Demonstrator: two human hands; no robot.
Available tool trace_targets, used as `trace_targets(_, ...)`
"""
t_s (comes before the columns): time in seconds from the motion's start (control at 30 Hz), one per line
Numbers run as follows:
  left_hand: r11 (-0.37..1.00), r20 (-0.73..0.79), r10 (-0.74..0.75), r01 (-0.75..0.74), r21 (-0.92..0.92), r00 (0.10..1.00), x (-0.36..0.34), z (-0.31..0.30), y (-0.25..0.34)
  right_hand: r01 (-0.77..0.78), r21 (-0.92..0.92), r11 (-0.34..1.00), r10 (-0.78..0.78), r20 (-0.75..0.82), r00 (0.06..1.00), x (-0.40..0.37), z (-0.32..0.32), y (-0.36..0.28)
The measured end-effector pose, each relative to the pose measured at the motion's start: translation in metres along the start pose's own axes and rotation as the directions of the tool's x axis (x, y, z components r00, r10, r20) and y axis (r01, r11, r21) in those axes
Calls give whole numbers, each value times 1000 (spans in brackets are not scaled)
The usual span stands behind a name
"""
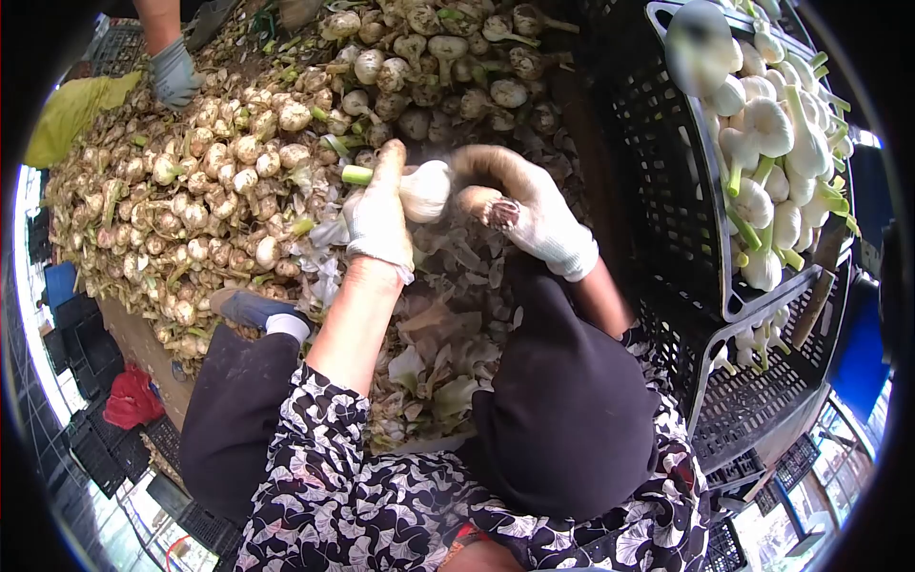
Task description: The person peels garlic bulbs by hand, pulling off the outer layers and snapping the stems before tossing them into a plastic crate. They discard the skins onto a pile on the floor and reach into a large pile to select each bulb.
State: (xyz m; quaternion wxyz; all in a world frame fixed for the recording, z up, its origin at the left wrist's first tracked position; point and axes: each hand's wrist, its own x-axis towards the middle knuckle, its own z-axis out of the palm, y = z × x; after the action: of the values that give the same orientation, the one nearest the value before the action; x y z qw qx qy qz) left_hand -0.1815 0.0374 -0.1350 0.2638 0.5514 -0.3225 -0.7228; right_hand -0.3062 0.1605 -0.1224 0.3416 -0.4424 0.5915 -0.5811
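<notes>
My left hand, in a white glove with dirty fingertips, is closed around a white garlic bulb. The bulb's cut green stem sticks out to the left past my thumb. Just right of the bulb is my right hand, in a similar soiled glove. Its fingers curve toward the bulb, with the thumb apart below them and nothing visible in the gap. A dark reddish-brown patch shows near that thumb. Under both hands lie loose garlic skins.
A broad heap of unpeeled garlic spreads ahead and left. At right, a black crate holds clean white bulbs, above another crate. Another person's gloved hand reaches into the heap beside a yellow cloth.
</notes>
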Motion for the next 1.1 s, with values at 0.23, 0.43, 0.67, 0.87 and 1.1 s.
trace_targets(0.23, 990, 161, -136, 139, -12, 978, 17, -20, -1, -184, 201, 962, 232, -252, 940, -4, 6, 61)
trace_targets(0.43, 999, 483, 51, -53, -8, 874, -11, 82, 82, -195, -57, 979, 184, -152, 971, -14, 11, 96)
trace_targets(0.67, 998, 821, 13, 37, -42, 570, -27, 189, 152, -147, -133, 980, 116, -218, 969, -9, 1, 93)
trace_targets(0.87, 991, 240, 66, -91, 96, 968, 40, 49, 105, -511, -600, 616, -12, -655, 756, 35, -23, 113)
trace_targets(1.1, 963, 233, -268, 268, 31, 935, 6, -25, 11, -477, -836, 271, 221, -428, 876, 90, -28, 122)
